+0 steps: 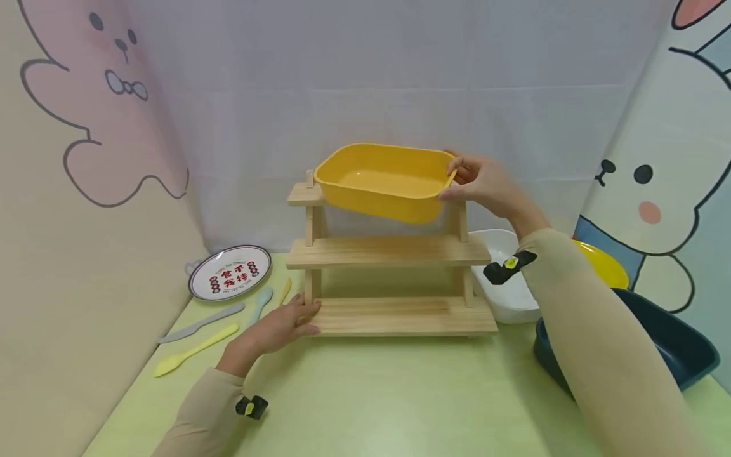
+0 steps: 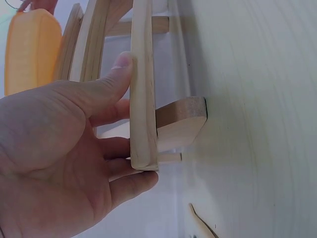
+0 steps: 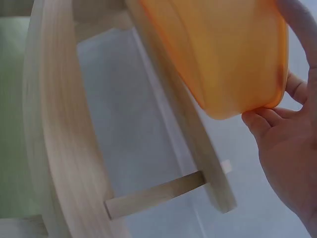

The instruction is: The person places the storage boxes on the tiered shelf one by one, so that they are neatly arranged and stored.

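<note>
Wooden rack, three tiers, stands on the green table. Yellow tub sits tilted on the top tier, right end raised. Right hand grips the tub's right rim, fingers curled over the edge. Left hand rests against the bottom tier's left end, thumb on top, fingers beneath, steadying it. Judged step: seating the tub on the top shelf. Next move calls for lowering the right end level before letting go.
</note>
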`<state>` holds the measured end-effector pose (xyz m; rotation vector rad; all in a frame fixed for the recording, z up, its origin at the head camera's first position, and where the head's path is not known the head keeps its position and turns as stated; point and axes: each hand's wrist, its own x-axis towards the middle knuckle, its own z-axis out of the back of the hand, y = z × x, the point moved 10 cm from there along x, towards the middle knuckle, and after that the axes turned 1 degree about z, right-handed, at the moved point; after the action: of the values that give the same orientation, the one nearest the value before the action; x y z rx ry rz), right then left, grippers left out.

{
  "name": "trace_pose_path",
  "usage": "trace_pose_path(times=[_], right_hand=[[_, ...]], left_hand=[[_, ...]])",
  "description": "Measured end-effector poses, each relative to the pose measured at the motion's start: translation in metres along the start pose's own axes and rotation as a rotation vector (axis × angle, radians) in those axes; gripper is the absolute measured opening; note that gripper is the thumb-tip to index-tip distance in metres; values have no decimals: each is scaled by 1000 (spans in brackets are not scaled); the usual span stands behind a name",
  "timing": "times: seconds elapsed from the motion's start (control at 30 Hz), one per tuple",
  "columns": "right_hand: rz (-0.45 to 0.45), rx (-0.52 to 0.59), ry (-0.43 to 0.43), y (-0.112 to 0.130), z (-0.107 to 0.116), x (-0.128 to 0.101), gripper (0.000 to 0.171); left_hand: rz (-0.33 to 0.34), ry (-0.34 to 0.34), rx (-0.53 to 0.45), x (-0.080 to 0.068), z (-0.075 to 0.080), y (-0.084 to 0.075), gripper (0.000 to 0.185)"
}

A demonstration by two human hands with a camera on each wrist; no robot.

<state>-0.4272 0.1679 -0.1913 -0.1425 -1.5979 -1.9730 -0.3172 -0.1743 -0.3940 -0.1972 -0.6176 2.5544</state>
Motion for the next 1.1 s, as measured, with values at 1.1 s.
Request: trace_pose_path(times=[1.1], right_hand=[[-51, -469, -25, -14, -14, 19, 60]], left_hand=[[-1, 8, 1, -2, -2, 0, 64]])
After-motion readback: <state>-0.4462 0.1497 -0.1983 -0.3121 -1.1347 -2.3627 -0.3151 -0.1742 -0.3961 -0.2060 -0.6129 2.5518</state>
